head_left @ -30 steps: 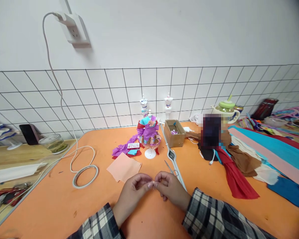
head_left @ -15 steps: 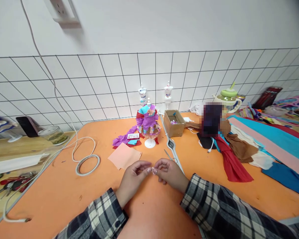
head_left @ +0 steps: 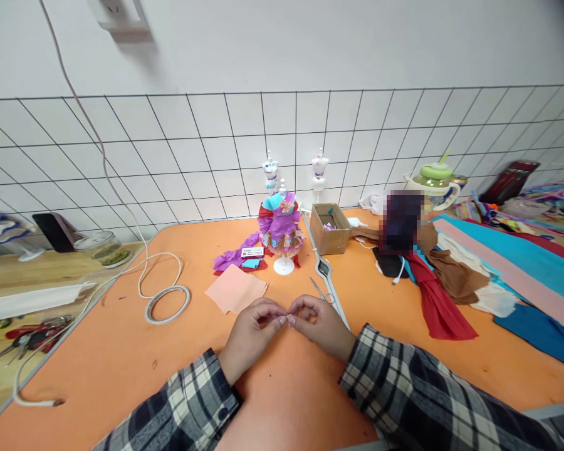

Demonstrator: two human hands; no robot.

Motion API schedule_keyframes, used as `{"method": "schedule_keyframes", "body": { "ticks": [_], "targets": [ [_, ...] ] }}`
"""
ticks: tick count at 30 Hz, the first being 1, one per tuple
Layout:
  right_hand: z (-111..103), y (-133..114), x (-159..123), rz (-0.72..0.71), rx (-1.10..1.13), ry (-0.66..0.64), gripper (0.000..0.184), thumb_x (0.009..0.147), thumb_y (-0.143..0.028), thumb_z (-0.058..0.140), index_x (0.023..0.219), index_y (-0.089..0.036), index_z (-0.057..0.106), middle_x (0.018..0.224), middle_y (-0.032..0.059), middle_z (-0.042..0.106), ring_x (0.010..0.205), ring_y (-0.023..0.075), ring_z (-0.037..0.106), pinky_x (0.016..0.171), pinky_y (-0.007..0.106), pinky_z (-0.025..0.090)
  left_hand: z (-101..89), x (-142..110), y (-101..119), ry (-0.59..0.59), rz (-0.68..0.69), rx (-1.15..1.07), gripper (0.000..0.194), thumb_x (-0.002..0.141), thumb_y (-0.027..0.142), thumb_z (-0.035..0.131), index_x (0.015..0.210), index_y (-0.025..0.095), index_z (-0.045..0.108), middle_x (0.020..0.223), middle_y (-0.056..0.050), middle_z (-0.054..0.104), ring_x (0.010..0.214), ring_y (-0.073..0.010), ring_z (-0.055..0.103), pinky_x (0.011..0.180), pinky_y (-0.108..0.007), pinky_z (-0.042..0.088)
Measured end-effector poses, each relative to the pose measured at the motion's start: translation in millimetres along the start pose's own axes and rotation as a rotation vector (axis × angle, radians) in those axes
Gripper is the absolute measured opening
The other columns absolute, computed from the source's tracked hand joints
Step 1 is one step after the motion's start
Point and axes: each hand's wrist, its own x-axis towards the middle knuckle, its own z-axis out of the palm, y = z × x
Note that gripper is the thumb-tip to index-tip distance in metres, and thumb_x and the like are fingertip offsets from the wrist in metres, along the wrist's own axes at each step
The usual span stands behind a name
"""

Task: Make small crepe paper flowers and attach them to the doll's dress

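Observation:
My left hand [head_left: 255,332] and my right hand [head_left: 323,326] meet fingertip to fingertip above the orange table mat [head_left: 282,401]. Thumbs and forefingers pinch a tiny pale pink scrap, mostly covered by the fingers; its kind is too small to make out. Just beyond the left hand lies a square of peach crepe paper [head_left: 235,288]. Scissors [head_left: 320,290] rest behind the right hand, their handles partly covered. Farther back stands a small dress form [head_left: 282,228] in a purple, blue and red ruffled paper dress on a white round base.
An open cardboard box [head_left: 330,237] stands right of the dress form. A tape roll [head_left: 150,311] and white cable lie left. At right are coloured crepe strips [head_left: 444,300], a blurred-out dark device [head_left: 403,220] and a green-lidded jug [head_left: 432,181]. Keys [head_left: 32,338] lie far left.
The view has tilted downward, so everything sits higher in the picture. Both hands stay pinched together, with small finger movements; the pink scrap showed more half a second ago.

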Motion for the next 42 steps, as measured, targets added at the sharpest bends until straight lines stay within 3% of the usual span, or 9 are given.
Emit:
{"method": "schedule_keyframes", "body": {
  "ticks": [3,7,10,12,16,21,26,31,42],
  "targets": [
    [-1,4,2,-0.030,-0.100,0.015,0.013,0.075,-0.030,0.066,0.073,-0.018,0.060,0.058,-0.0030,0.053,0.053,0.0092,0.046,0.050,0.020,0.036,0.2,0,1,0.012,0.001,0.028,0.014,0.075,0.030,0.065,0.073,0.017,0.070,0.078,-0.006,0.067,0.073,-0.0166,0.062,0.068,-0.027,0.049],
    [-2,8,3,0.002,-0.052,0.008,0.015,0.076,-0.031,0.064,0.072,-0.019,0.057,0.056,-0.0046,0.048,0.049,0.0082,0.041,0.047,0.021,0.031,0.8,0,0,0.038,-0.059,0.002,0.017,0.077,0.033,0.064,0.082,0.017,0.070,0.083,-0.007,0.070,0.077,-0.0181,0.064,0.071,-0.028,0.049],
    [-2,6,2,0.031,0.024,0.000,0.018,0.076,-0.034,0.063,0.074,-0.019,0.054,0.055,-0.0057,0.045,0.045,0.0070,0.037,0.043,0.020,0.027,2.5,-2,0,-0.006,-0.116,-0.061,0.027,0.077,0.038,0.065,0.094,0.016,0.069,0.089,-0.008,0.072,0.082,-0.0203,0.065,0.074,-0.029,0.050],
    [-1,4,2,0.049,0.045,-0.006,0.019,0.075,-0.035,0.063,0.074,-0.019,0.053,0.053,-0.0067,0.042,0.043,0.0064,0.035,0.040,0.019,0.026,4.0,-3,-2,-0.049,-0.121,-0.061,0.026,0.076,0.039,0.067,0.086,0.016,0.070,0.085,-0.009,0.072,0.079,-0.0203,0.065,0.072,-0.029,0.050],
    [0,0,0,0.099,0.132,-0.033,0.023,0.075,-0.038,0.063,0.077,-0.019,0.051,0.056,-0.0066,0.044,0.043,0.0066,0.039,0.036,0.017,0.031,5.0,-2,-5,-0.052,-0.125,-0.065,0.024,0.073,0.040,0.069,0.073,0.016,0.069,0.078,-0.007,0.071,0.072,-0.0186,0.063,0.068,-0.028,0.049],
    [1,-3,-1,0.138,0.211,-0.011,0.036,0.072,-0.043,0.065,0.096,-0.020,0.053,0.080,-0.0021,0.054,0.048,0.0071,0.049,0.033,0.018,0.039,2.2,0,-5,0.038,-0.214,-0.134,0.026,0.071,0.042,0.071,0.074,0.016,0.070,0.073,-0.005,0.071,0.071,-0.0188,0.064,0.069,-0.028,0.049],
    [2,-3,-1,0.162,0.164,-0.037,0.029,0.070,-0.043,0.066,0.077,-0.017,0.055,0.063,-0.0052,0.048,0.045,0.0055,0.042,0.034,0.016,0.037,1.6,0,-4,0.009,-0.205,-0.116,0.026,0.073,0.041,0.069,0.075,0.015,0.071,0.077,-0.006,0.071,0.075,-0.0197,0.064,0.072,-0.029,0.049],
    [-4,-3,2,0.162,0.088,-0.059,0.024,0.071,-0.040,0.063,0.074,-0.017,0.055,0.055,-0.0076,0.043,0.042,0.0049,0.038,0.034,0.015,0.036,0.9,1,-6,-0.019,-0.189,-0.110,0.025,0.074,0.040,0.068,0.077,0.014,0.070,0.080,-0.006,0.069,0.077,-0.0193,0.063,0.074,-0.029,0.048],
    [-4,4,2,0.171,0.098,-0.107,0.028,0.071,-0.043,0.066,0.077,-0.016,0.059,0.061,-0.0052,0.044,0.049,0.0062,0.041,0.036,0.016,0.042,0.3,0,-8,-0.079,-0.189,-0.195,0.027,0.073,0.041,0.070,0.079,0.014,0.067,0.082,-0.007,0.070,0.080,-0.0198,0.064,0.077,-0.030,0.048]
  ]
}}
